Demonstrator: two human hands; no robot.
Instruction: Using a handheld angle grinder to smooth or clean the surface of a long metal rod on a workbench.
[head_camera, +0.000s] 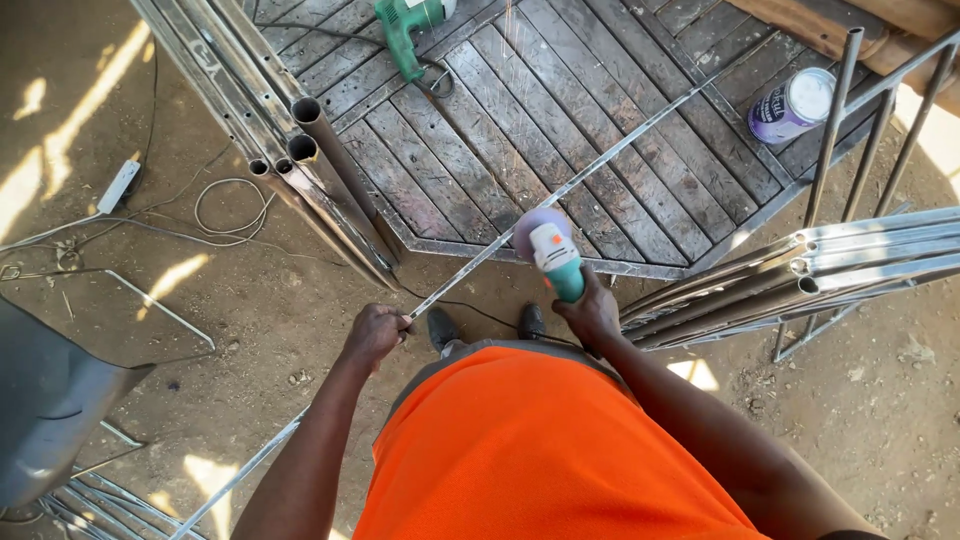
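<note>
A long thin metal bar runs diagonally from the upper right across a wooden-slatted metal platform down to the lower left. My left hand grips this bar near its middle. My right hand holds a teal and white angle grinder, whose spinning disc is against the bar just above my left hand. Faint sparks fly over the platform towards the top. My orange shirt and dark shoes fill the lower middle.
Round metal tubes lean at the platform's left. More tubes lie stacked on a rack at right. A green power tool and a purple can rest on the platform. Cables lie on the dirt at left.
</note>
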